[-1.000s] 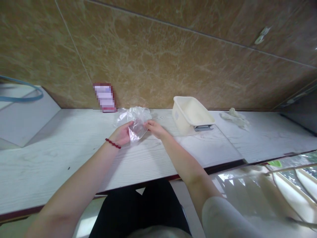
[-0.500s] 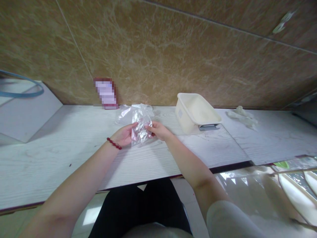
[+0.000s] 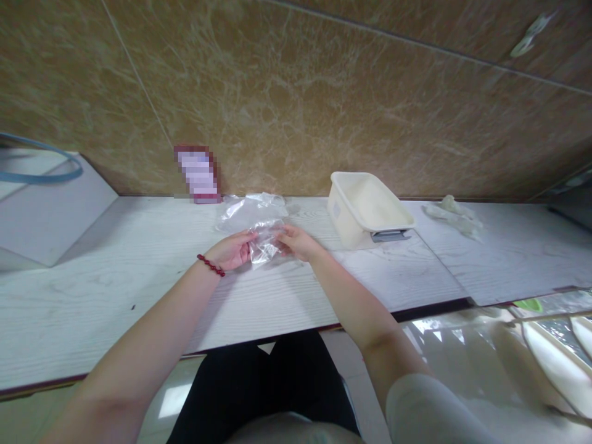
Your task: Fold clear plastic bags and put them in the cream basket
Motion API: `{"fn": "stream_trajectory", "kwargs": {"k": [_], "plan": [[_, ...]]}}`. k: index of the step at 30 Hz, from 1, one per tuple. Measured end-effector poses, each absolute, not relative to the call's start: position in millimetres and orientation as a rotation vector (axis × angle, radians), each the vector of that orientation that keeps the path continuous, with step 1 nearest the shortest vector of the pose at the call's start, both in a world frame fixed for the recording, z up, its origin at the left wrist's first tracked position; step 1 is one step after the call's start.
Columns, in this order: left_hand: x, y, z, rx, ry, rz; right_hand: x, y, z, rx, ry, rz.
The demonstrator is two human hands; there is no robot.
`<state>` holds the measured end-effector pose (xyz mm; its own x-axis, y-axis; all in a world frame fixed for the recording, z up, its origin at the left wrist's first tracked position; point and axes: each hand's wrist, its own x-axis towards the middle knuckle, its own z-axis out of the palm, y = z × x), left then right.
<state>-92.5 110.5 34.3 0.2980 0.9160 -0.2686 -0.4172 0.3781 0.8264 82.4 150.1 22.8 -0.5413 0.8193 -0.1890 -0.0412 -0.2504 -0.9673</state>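
Between my two hands is a clear plastic bag (image 3: 265, 244), crinkled and shiny. My left hand (image 3: 234, 249), with a dark red bead bracelet (image 3: 211, 265) at the wrist, pinches the bag's left side. My right hand (image 3: 298, 242) grips its right side, fingers partly behind the film. More clear plastic (image 3: 252, 209) lies flat on the counter just beyond, towards the wall; whether it is a separate bag I cannot tell.
A cream plastic bin (image 3: 351, 219) with a grey latch stands right of my hands. Crumpled clear plastic (image 3: 456, 216) lies farther right. A blurred-out phone-like object (image 3: 198, 174) leans on the wall. A white box (image 3: 50, 216) is at left. The white counter (image 3: 185, 320) ends before my body.
The plastic between my hands has changed shape, looking lower and less bunched up. My hands have barely shifted; the bin and the other objects stay in place.
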Motion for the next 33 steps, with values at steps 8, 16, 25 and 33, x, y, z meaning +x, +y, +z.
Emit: {"fn": "stream_trajectory", "kwargs": {"k": [8,16,25,33], "plan": [[-93.9,111.9,31.2,0.719,0.870,1.017,82.9,152.3,23.0,-0.923,-1.327,1.922],[-94.3,108.6,34.9,0.683,0.887,1.014,81.2,148.8,28.7,-1.011,-1.290,1.911],[-96.9,112.8,36.1,0.598,0.869,0.963,80.9,152.6,23.6,-0.991,-1.317,1.862],[-93.1,111.9,34.5,0.590,0.896,0.828,81.8,154.6,21.8,-0.948,-1.324,1.845]]}}
